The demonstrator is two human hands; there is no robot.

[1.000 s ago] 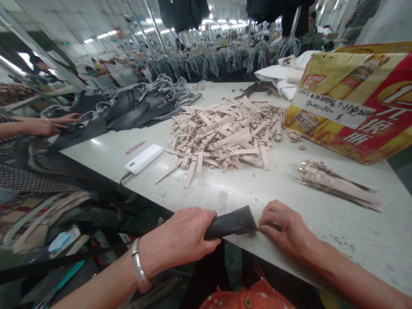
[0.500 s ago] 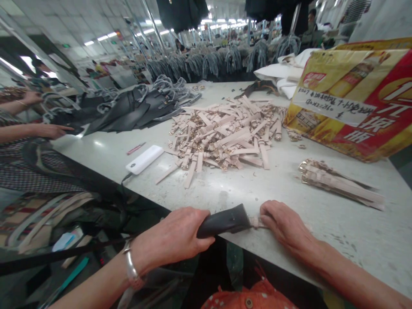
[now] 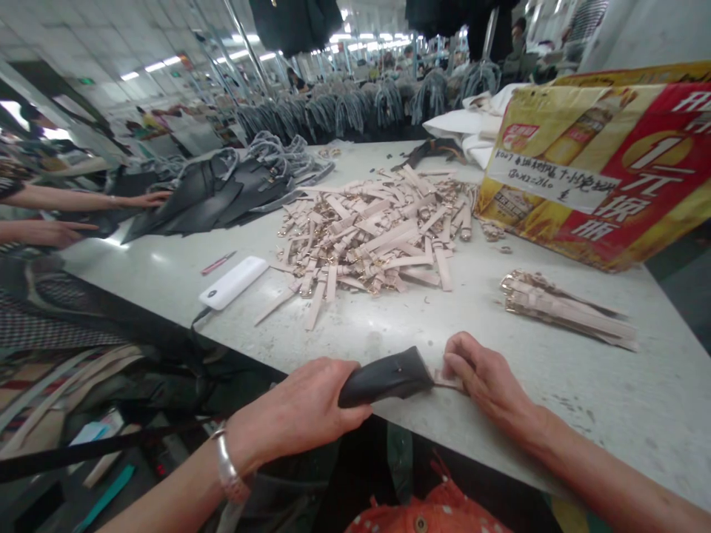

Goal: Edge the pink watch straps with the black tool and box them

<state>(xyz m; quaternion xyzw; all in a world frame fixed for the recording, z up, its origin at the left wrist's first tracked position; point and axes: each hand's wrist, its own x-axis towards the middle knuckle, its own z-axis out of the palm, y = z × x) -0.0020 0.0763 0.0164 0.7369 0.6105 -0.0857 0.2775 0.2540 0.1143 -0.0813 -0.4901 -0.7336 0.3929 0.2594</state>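
Note:
My left hand is wrapped round a black leather-like piece at the table's front edge. From that piece's right end a short pale strap sticks out. The fingers of my right hand are closed on this strap, and they hide its far end. Behind both hands lies a heap of pale straps with gold-coloured buckles. A bundle of similar straps lies to the right of the heap.
On the table are a white power bank with a cable, a red pen-like item and black pieces. A yellow and red box stands at right. Another person's hands work at far left.
The view has shifted, so the table items sit farther left. More of the pale strap shows between the black piece and my right hand. The other person's hands have moved over the black pieces.

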